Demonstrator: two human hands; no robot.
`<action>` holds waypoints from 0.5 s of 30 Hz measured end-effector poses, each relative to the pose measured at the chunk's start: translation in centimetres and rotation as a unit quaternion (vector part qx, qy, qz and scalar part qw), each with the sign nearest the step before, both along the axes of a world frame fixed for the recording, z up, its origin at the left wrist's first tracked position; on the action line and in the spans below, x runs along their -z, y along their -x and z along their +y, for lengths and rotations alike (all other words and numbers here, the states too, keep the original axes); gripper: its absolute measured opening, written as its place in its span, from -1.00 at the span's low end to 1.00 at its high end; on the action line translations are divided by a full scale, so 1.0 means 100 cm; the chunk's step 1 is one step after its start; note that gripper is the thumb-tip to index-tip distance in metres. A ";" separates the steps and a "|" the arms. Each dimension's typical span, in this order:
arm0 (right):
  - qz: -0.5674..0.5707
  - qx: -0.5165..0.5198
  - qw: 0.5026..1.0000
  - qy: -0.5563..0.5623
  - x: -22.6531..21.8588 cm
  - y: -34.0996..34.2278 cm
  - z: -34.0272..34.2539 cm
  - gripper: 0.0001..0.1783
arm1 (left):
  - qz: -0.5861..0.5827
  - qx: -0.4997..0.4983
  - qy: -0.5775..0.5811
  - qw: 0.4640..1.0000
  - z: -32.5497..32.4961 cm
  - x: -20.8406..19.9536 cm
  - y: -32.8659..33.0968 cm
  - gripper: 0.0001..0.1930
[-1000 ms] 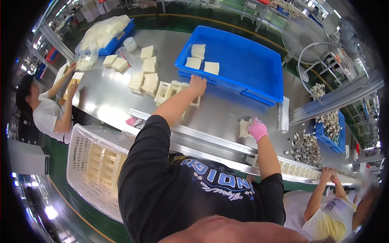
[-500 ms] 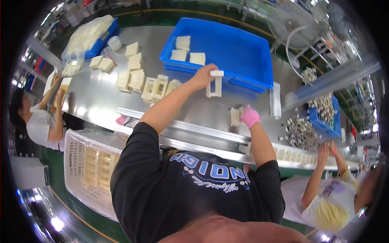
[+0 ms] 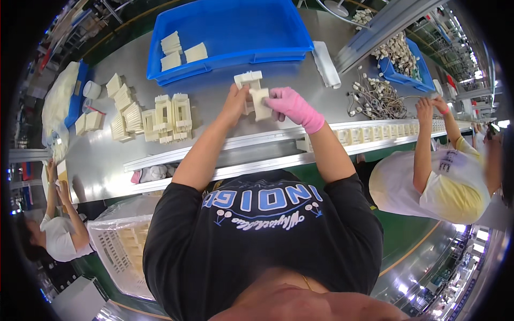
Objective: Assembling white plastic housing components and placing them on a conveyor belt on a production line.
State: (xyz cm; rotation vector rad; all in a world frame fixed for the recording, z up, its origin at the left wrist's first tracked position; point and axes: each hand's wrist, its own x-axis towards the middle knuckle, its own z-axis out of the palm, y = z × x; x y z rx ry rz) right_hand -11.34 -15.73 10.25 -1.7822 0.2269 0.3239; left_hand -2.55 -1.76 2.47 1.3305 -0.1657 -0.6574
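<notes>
1. The left hand point(image 3: 235, 104), bare, grips a cream plastic frame point(image 3: 248, 81) whose top sticks up just past the fingertips.
2. The right hand point(image 3: 289, 104), in a pink glove, pinches a flat cream plate point(image 3: 261, 103) between thumb and fingers, pressed against the frame between the two hands.
3. Beyond the fingertips sits a blue bin point(image 3: 251, 32) holding a few cream plates; a rolled white cloth point(image 3: 326, 65) lies beyond the gloved knuckles.
4. Off the bare hand's outer side, stacked cream frames point(image 3: 171, 115) stand on the steel table point(image 3: 214, 85).
5. Far past the gloved hand, a co-worker's hands point(image 3: 431, 104) reach a rail of cream parts.
</notes>
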 end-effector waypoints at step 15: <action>-0.368 0.129 0.878 0.279 0.027 0.003 0.038 -0.58 | -0.202 0.044 0.092 0.974 0.002 0.000 0.011 -0.66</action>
